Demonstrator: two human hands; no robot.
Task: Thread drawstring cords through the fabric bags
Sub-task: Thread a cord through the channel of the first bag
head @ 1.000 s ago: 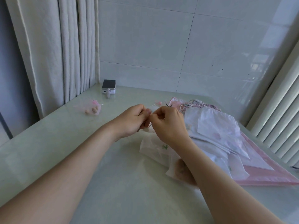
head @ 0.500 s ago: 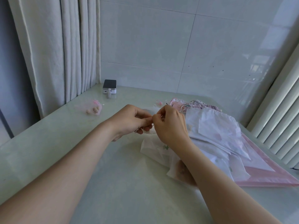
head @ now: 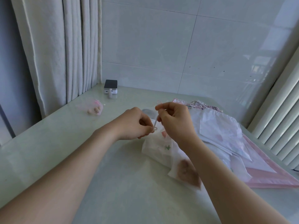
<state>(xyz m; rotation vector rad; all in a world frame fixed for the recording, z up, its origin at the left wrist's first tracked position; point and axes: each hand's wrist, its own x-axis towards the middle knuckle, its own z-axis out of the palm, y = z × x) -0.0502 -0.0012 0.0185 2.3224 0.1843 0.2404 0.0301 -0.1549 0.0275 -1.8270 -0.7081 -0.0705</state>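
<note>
A white sheer fabric bag (head: pixel 159 148) with a small green print lies on the table under both hands. My left hand (head: pixel 134 124) pinches the bag's top edge, fingers curled. My right hand (head: pixel 175 120) pinches a thin white drawstring cord (head: pixel 155 122) that runs down from its fingertips to the bag's edge, ending in a small loop by my left fingers. A pile of further white and pink fabric bags (head: pixel 218 130) lies to the right.
A pink plastic sheet (head: pixel 275 175) lies under the pile. A filled pink mesh pouch (head: pixel 95 107) sits at the left, a small white and black device (head: pixel 110 87) near the back wall. A curtain hangs at left, slatted blinds at right.
My right hand has risen and pulled the cord upward, away from my left hand. My left hand has dropped slightly toward the bag. The two hands were touching before.
</note>
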